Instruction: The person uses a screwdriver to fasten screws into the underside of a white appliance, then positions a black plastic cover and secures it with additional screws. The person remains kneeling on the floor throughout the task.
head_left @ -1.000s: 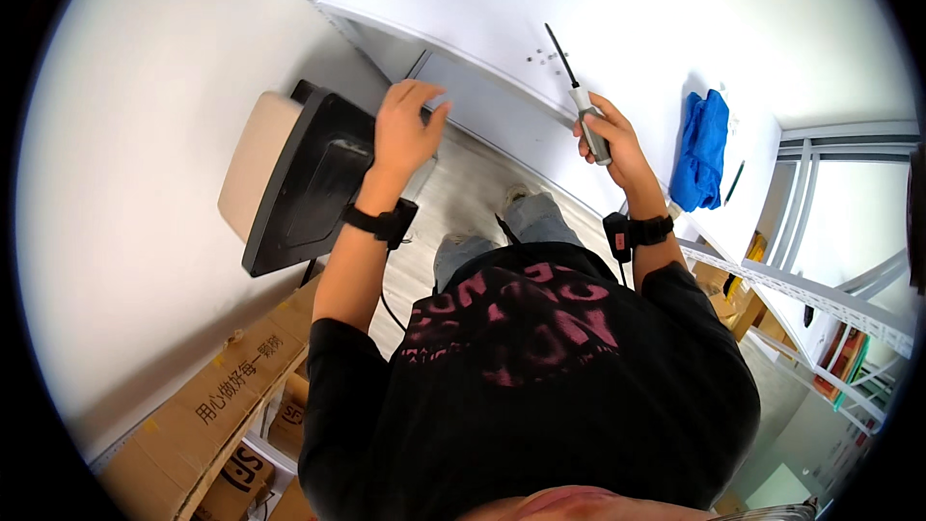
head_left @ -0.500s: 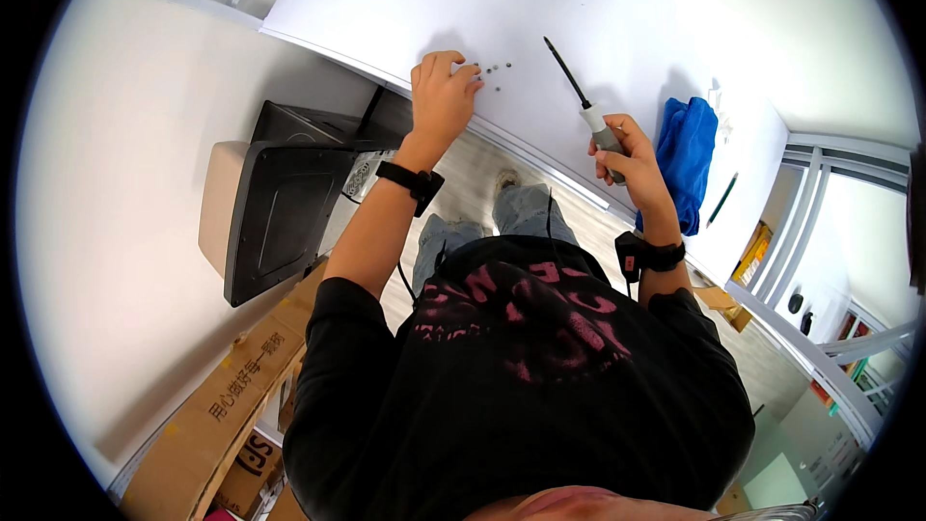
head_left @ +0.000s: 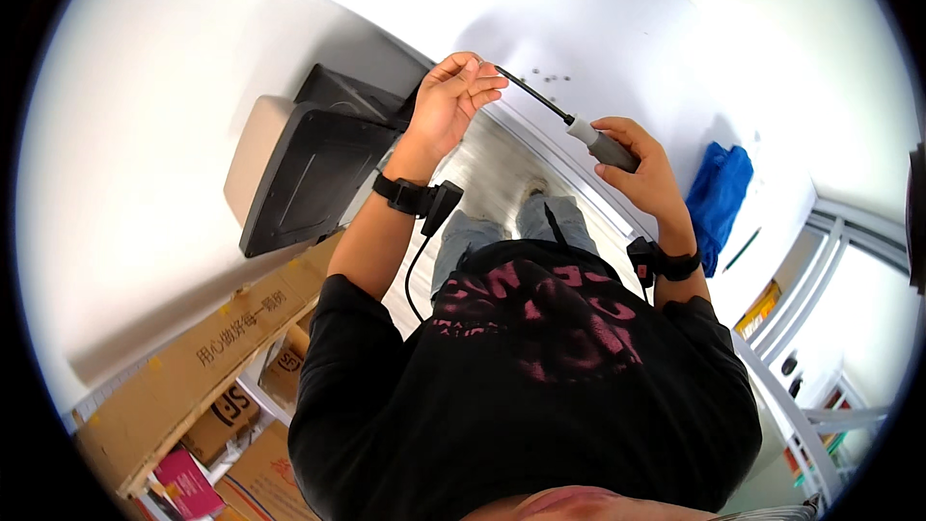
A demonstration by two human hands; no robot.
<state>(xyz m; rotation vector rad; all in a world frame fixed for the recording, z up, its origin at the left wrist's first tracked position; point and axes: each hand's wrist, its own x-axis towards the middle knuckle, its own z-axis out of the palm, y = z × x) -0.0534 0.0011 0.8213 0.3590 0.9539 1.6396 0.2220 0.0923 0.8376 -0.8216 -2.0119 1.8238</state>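
My right hand [head_left: 648,172] is wrapped round the grey and white handle of a screwdriver [head_left: 536,96]. Its dark shaft points left, and the tip reaches the fingers of my left hand [head_left: 449,104]. There thumb and forefinger are pinched together by the tip; whatever tiny thing they hold is too small to name. Several small dark pieces, perhaps screws [head_left: 552,77], lie scattered on the white table [head_left: 598,14], just beyond the screwdriver shaft.
A crumpled blue cloth [head_left: 721,195] lies on the table at the right, beside a thin dark pen-like stick [head_left: 743,246]. Left of the table stands a black and beige bin-like object [head_left: 318,178]. Cardboard boxes [head_left: 227,338] fill the lower left. Cables hang from bands on both wrists.
My left hand has lifted from beside the small pieces, its fingers now pinched. The screwdriver has swung from pointing up to pointing left, its tip at those fingers. The view has shifted.
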